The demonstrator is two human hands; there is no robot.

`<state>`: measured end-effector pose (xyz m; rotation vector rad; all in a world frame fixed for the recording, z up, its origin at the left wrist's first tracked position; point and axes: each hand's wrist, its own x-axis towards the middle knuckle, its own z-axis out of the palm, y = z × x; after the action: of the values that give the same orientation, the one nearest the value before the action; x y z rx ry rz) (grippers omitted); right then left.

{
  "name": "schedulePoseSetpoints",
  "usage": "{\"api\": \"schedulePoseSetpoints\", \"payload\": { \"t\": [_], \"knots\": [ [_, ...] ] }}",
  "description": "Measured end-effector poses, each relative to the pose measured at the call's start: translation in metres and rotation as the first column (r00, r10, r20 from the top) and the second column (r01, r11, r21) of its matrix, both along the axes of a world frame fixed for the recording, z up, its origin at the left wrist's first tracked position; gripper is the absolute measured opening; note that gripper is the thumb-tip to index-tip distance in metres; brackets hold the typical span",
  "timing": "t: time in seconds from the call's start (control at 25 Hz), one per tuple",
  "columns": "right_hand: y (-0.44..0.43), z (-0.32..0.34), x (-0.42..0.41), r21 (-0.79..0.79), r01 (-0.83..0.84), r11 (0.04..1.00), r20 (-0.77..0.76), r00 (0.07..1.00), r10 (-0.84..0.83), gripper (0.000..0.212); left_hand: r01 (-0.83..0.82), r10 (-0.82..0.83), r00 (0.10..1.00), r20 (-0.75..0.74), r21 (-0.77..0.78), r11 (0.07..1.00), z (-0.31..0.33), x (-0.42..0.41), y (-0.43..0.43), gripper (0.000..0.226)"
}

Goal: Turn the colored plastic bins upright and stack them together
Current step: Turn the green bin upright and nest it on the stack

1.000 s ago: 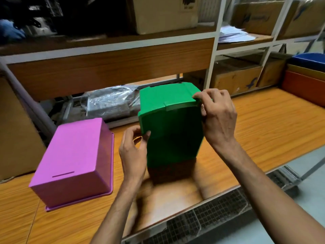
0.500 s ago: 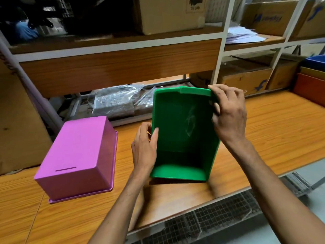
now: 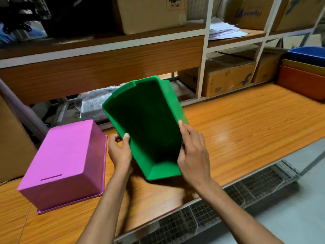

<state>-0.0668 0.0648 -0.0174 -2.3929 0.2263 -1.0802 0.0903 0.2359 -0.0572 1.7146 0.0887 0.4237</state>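
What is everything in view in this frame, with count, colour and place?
green bin: 1, green, held tilted over the table at centre, opening towards the camera
pink bin: 1, pink, upside down on the table, left
stacked bins: 3, blue over yellow over orange, far right
cardboard boxes: several, brown, on the shelves behind
papers: 1 pile, white, upper shelf
plastic-wrapped bundle: 1, grey, behind the table
table: 1, orange-brown wood, across the frame
wire mesh: 1, grey, below the table's front edge
left hand: 1, grips the green bin's left wall
right hand: 1, grips its right wall
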Motion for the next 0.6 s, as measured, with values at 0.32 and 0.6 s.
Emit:
{"api": "schedulePoseSetpoints", "payload": {
  "t": [0.32, 0.6],
  "knots": [
    [-0.007, 0.027, 0.009, 0.15, -0.132, 0.98, 0.002, 0.991, 0.133, 0.057, 0.187, -0.22, 0.971, -0.096, -0.268, 0.945, -0.004, -0.012, 0.011, 0.012],
    [-0.069, 0.047, 0.029, 0.959, -0.041, 0.28, -0.086, 0.899, 0.429, 0.033, 0.356, -0.48, 0.801, -0.359, -0.359, 0.863, 0.056, -0.026, 0.033, 0.008]
  ]
}}
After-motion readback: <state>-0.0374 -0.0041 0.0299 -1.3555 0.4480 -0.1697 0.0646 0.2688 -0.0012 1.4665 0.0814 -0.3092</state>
